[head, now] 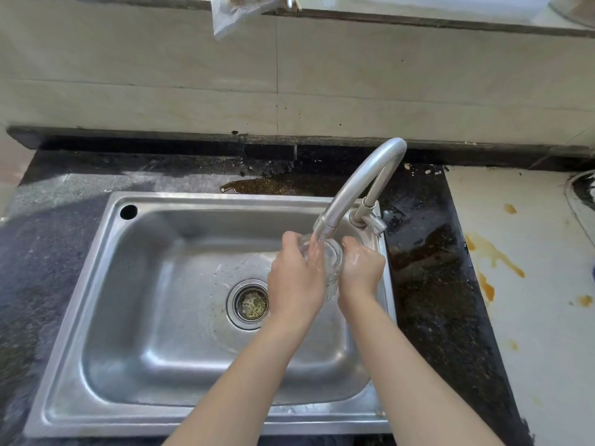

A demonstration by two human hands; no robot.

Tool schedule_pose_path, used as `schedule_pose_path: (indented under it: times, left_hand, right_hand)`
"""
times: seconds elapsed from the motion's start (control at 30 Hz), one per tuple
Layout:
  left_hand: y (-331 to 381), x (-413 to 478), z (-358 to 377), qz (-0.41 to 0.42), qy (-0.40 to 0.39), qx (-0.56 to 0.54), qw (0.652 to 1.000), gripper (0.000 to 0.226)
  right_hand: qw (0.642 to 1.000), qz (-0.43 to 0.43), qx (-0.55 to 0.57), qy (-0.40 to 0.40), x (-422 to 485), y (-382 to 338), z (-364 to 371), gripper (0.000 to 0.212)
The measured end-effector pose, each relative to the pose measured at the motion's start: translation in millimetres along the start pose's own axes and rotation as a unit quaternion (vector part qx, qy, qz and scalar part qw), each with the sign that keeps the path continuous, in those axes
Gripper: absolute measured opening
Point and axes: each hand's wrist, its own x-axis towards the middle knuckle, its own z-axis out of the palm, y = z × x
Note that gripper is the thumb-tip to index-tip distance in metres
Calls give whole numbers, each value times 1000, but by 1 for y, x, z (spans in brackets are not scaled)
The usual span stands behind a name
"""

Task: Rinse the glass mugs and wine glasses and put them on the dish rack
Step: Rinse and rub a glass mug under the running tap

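A clear glass mug (331, 268) is held upright between both my hands, right under the spout of the curved steel tap (360, 185). Water runs from the spout into its mouth. My left hand (294, 278) wraps the mug's left side, fingers curled over the rim. On the mug's right side my right hand (362, 267) is closed, wet and soapy. The mug's handle is hidden. All of this is over the right part of the steel sink (128, 317). No dish rack or wine glass is in view.
The sink's drain strainer (251, 304) holds food scraps, just left of my left wrist. Wet dark stone counter (431, 284) surrounds the sink. A white surface (531, 284) with orange stains lies at the right. A tiled wall rises behind, with a plastic bag (238, 11) hanging over its ledge.
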Motion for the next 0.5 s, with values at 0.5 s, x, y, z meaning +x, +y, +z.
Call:
schedule_pose_path:
  times: [0.5]
  left_hand:
    - [13, 31, -32, -144, -76, -100, 982, 29]
  right_hand:
    - [988, -118, -62, -84, -13, -11, 9, 58]
